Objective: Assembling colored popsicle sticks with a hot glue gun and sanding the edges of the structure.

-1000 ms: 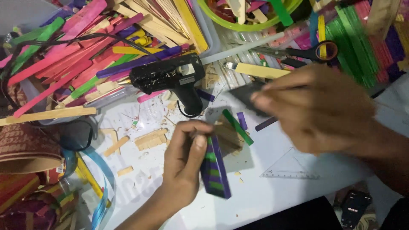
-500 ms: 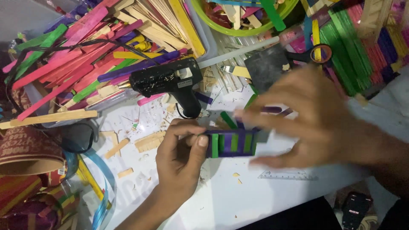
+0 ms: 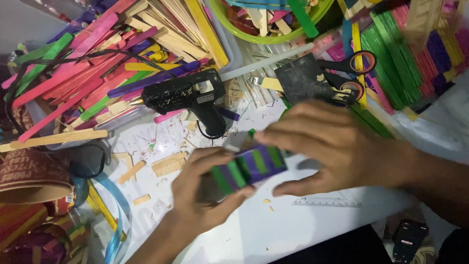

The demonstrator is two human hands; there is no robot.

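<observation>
A small panel of glued purple and green craft sticks (image 3: pixel 250 167) is held flat above the white table (image 3: pixel 273 234). My left hand (image 3: pixel 200 193) grips its left end from below with thumb and fingers. My right hand (image 3: pixel 332 146) covers its right end, fingers spread over the top and thumb under the edge. Just behind the hands lies a black glue gun (image 3: pixel 190 95).
Heaps of coloured craft sticks (image 3: pixel 83 73) fill the left and back. A green bowl (image 3: pixel 264 34) with sticks, black-handled scissors (image 3: pixel 349 73), a dark pad (image 3: pixel 303 80), a clear ruler (image 3: pixel 327 200) and wood offcuts (image 3: pixel 168 164) lie around. A brown cup (image 3: pixel 29 178) stands at left.
The stick panel has been turned from standing on edge to lying flat between both hands. My right hand came down from beside it and now clasps its right end.
</observation>
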